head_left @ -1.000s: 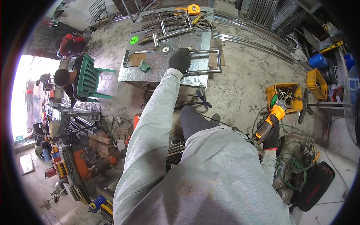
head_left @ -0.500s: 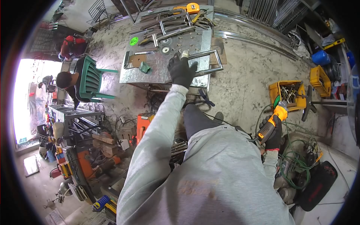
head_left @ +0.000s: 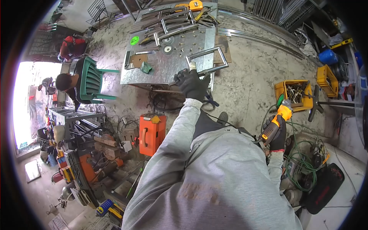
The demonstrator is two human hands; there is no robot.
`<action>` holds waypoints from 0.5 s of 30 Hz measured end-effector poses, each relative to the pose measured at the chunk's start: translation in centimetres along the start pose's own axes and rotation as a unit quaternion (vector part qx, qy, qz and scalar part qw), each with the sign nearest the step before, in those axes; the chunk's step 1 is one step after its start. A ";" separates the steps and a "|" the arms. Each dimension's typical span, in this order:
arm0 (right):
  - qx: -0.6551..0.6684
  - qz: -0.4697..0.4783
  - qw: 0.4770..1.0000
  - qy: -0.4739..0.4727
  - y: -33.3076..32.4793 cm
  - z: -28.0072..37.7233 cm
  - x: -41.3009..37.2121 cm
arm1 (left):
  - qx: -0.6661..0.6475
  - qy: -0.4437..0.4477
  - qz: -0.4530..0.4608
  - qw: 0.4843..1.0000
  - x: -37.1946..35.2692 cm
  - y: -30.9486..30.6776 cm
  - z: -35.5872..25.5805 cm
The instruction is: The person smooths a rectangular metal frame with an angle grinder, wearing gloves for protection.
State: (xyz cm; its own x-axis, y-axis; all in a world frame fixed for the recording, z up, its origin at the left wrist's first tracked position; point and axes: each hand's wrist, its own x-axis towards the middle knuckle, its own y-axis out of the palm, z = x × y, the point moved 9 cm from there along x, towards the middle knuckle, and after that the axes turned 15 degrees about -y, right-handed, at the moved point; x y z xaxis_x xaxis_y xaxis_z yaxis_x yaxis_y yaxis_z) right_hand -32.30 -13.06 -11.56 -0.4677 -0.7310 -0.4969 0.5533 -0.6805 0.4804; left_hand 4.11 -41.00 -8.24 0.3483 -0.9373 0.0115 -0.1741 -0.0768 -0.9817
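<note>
My left hand (head_left: 193, 85), in a dark glove with a whitish wrap on one finger, is at the near edge of the metal worktable (head_left: 153, 78). Its fingers are apart and appear to hold nothing. Beside it lies a shiny rectangular metal frame (head_left: 222, 56), partly over the table's right edge; whether the fingers touch its near bar cannot be made out. Low on the right, my gloved right hand (head_left: 279, 141) is wrapped round the body of a yellow and dark angle grinder (head_left: 284, 112). A green disc (head_left: 280, 100) shows at the grinder's head.
Metal tubes and handles (head_left: 174, 28) are piled at the table's back, near a tape measure (head_left: 195, 5). A yellow crate (head_left: 283, 89) stands right, above tangled green cable (head_left: 303, 168). An orange case (head_left: 152, 134) stands left of my legs. One person sits on a green chair (head_left: 92, 78).
My left hand has drawn back from over the tabletop towards me, uncovering the frame's left end. My right hand still holds the angle grinder in nearly the same place. The orange case shows more fully.
</note>
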 end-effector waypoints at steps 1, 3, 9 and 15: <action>0.004 -0.002 1.000 0.005 -0.1 -0.1 0.0 | 0.000 0.000 0.001 1.000 0.1 0.1 0.0; 0.007 -0.004 1.000 0.009 -0.1 -0.4 -0.1 | -0.009 -0.008 0.027 1.000 0.6 0.2 -0.2; 0.015 -0.044 0.999 -0.010 -1.0 -0.6 0.1 | -0.049 0.045 0.026 0.997 0.2 1.1 -0.5; 0.003 -0.067 0.998 -0.007 -1.8 -0.3 -0.5 | -0.078 0.093 -0.032 0.992 -0.8 0.7 0.7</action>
State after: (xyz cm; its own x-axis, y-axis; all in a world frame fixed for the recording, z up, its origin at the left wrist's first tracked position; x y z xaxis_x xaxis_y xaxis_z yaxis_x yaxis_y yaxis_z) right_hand -32.87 -11.44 -12.34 -0.5472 -0.6343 -0.5461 0.4810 -0.7723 0.4150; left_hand 4.37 -40.09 -9.05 0.1890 -0.9743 0.1225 -0.3019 -0.1764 -0.9369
